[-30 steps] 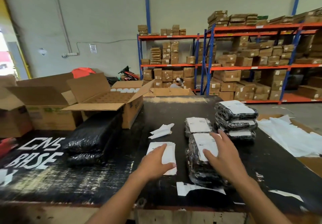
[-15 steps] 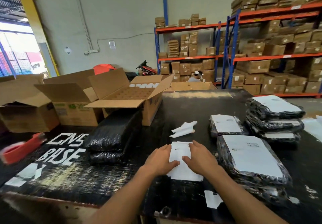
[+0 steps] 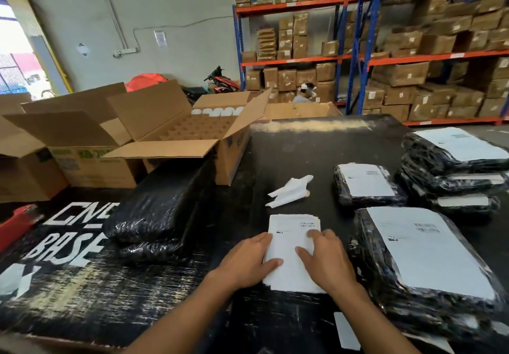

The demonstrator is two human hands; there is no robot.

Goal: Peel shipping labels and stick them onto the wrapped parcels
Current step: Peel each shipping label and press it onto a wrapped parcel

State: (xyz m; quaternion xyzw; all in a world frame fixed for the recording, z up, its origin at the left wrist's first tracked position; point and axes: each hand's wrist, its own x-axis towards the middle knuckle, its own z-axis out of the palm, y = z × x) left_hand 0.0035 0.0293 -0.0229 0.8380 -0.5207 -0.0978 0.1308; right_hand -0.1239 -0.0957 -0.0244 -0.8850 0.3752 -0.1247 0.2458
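Both hands flat on the label stack [image 3: 293, 246] near the front of the black counter [image 3: 289, 144]. Left hand [image 3: 245, 261] covers the stack's left edge, thumb lying across the paper, fingers spread, no closed grip. Right hand [image 3: 325, 260] lies on the right side, fingers pressing the top sheet, also no pinch; cannot tell if a label corner is lifted. Loose backing strip [image 3: 347, 334] by the right forearm. Just right of the stack, a labelled wrapped parcel pile [image 3: 421, 265]. Left of the hands, two unlabelled black parcels [image 3: 159, 213] stacked. Beyond the stack, crumpled white backing paper [image 3: 289, 191]. Further right, a small labelled parcel [image 3: 363, 183], then a taller labelled pile [image 3: 454, 166]. Far left, open cardboard box [image 3: 176, 138] with divider cells. Behind, shelving [image 3: 385, 58] full of cartons.
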